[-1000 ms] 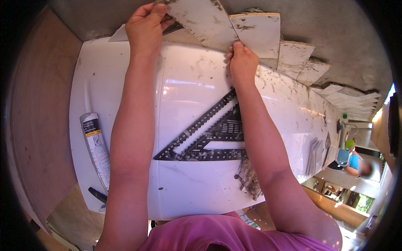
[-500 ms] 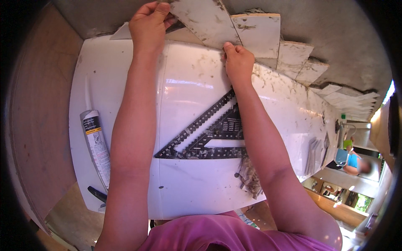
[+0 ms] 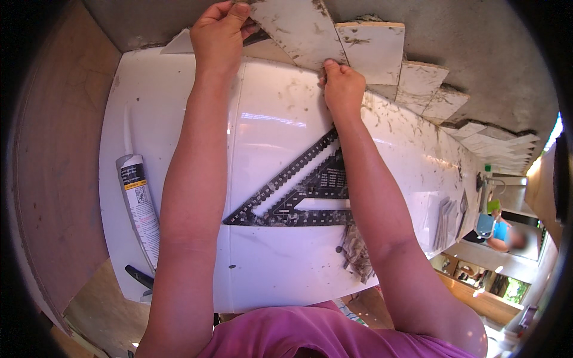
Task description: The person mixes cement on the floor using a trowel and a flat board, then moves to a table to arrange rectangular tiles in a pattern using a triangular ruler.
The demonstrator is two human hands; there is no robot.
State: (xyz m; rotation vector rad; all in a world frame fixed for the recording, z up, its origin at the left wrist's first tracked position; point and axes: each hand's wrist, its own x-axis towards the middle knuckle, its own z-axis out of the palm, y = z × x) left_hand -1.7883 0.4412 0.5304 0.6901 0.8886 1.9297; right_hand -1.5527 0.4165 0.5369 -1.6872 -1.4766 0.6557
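Working a Slanted Tile With Both Hands

Touching the smeared white tile [image 3: 301,30], set against the grey wall [image 3: 489,71] just above the far edge of the white worktop [image 3: 277,98]. Over the past second, sliding the right hand [image 3: 345,88] a little leftward, off the seam beside the neighbouring tile [image 3: 376,51] and onto the slanted tile's lower end; probably bearing now on that tile alone rather than across the joint. Keeping the left hand [image 3: 216,43] nearly still at the upper left edge, with thumb and fingers drawn narrow; cannot tell whether pinching firmly. Resting or pressing with the right thumb, with fingers curled; cannot tell which.

Pointing down to the right, with long axis diagonal from upper left, there cut off by the view's rim. Reaching past a black triangular square [image 3: 279,215].
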